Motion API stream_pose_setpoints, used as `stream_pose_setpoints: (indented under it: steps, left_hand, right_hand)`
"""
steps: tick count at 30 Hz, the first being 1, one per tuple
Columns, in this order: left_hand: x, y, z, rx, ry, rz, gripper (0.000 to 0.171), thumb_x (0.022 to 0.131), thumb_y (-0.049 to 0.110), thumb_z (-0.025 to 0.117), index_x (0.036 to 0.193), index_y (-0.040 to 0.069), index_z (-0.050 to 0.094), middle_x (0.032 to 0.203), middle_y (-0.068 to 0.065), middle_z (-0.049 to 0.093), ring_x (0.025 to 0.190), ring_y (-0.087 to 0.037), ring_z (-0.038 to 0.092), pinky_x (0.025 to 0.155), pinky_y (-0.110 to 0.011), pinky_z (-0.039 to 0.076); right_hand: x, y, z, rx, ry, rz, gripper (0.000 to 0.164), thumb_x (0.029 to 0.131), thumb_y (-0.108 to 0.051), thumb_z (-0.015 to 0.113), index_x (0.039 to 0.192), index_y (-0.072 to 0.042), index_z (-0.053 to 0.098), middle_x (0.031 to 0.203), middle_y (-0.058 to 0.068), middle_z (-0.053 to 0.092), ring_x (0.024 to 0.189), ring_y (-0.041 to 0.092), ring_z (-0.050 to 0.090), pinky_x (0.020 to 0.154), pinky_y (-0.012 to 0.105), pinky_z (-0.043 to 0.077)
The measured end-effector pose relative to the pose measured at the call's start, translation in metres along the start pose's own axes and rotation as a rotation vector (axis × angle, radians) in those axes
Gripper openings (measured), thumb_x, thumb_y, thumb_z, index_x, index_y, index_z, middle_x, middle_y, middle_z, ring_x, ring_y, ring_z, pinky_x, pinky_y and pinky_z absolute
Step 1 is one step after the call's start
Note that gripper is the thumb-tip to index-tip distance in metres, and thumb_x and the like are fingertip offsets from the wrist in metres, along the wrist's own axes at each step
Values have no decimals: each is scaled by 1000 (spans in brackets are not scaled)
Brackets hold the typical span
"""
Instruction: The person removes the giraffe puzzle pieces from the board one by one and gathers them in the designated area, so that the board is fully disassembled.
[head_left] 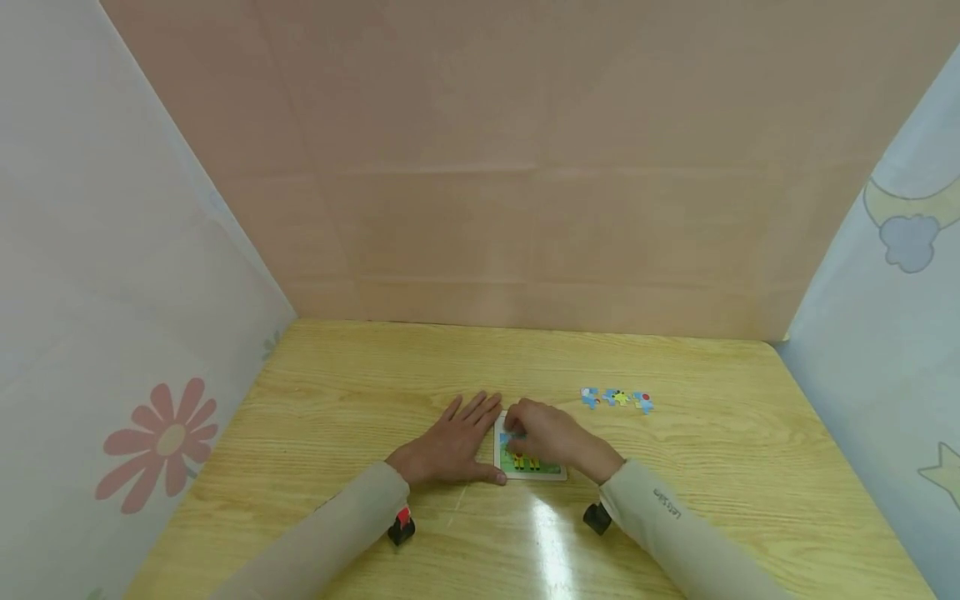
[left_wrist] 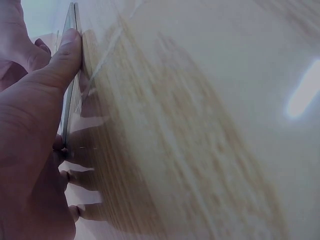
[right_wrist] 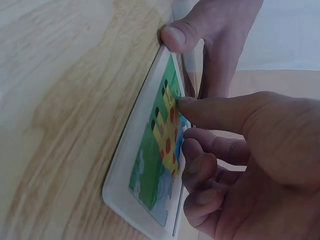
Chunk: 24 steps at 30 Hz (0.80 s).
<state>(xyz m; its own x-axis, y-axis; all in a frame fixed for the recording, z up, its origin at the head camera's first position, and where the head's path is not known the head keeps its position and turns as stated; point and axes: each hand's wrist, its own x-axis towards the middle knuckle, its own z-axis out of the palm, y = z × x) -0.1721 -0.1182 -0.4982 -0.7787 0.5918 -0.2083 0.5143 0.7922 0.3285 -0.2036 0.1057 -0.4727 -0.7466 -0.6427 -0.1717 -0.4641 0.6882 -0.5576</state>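
A small jigsaw puzzle (right_wrist: 142, 172) with a yellow giraffe on green lies in a white-rimmed tray on the table. My left hand (head_left: 457, 442) rests on the table at the tray's left side, fingers spread. Its thumb (left_wrist: 70, 50) touches the tray's near left corner. Over the upper left part of the picture, my right hand (head_left: 551, 433) has its fingers curled. In the right wrist view its thumb and index finger close on a blue puzzle piece (right_wrist: 184, 121) at the picture surface, mostly hidden by the fingers. Jigsaw-cut edges show along the picture's top.
Three loose puzzle pieces (head_left: 618, 397), mostly blue with yellow and red details, lie in a row on the wooden table (head_left: 375, 375) beyond my right hand. A tan panel (head_left: 525, 250) stands at the table's back edge, with patterned white sheets at both sides.
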Motion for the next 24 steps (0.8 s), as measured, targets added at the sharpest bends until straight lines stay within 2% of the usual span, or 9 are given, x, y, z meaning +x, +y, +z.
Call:
stream_pose_setpoints:
  steps: [8, 17, 24]
  left_hand:
    - [0, -1, -1, 14, 9, 8, 113, 95, 76, 60, 173, 9, 13, 183, -4, 5, 171, -28, 3, 137, -59, 8]
    - [-2, -2, 0, -8, 0, 8, 113, 95, 78, 59, 173, 11, 11, 183, -2, 2, 171, -26, 0, 138, -58, 5]
    - [0, -4, 2, 3, 4, 2, 113, 95, 79, 57, 173, 12, 10, 183, 0, 1, 171, -24, -2, 138, -57, 3]
  right_hand:
    - [0, -2, 3, -9, -19, -46, 22, 95, -18, 82, 110, -6, 71, 104, 3, 68, 88, 13, 62, 75, 34, 57]
    - [-1, -3, 4, 8, -27, -39, 23, 95, -18, 82, 111, -7, 69, 105, 4, 66, 89, 13, 60, 77, 33, 54]
    - [-3, -5, 2, 12, -5, -67, 26, 94, -20, 83, 110, -6, 68, 107, 7, 63, 86, 13, 57, 75, 31, 52]
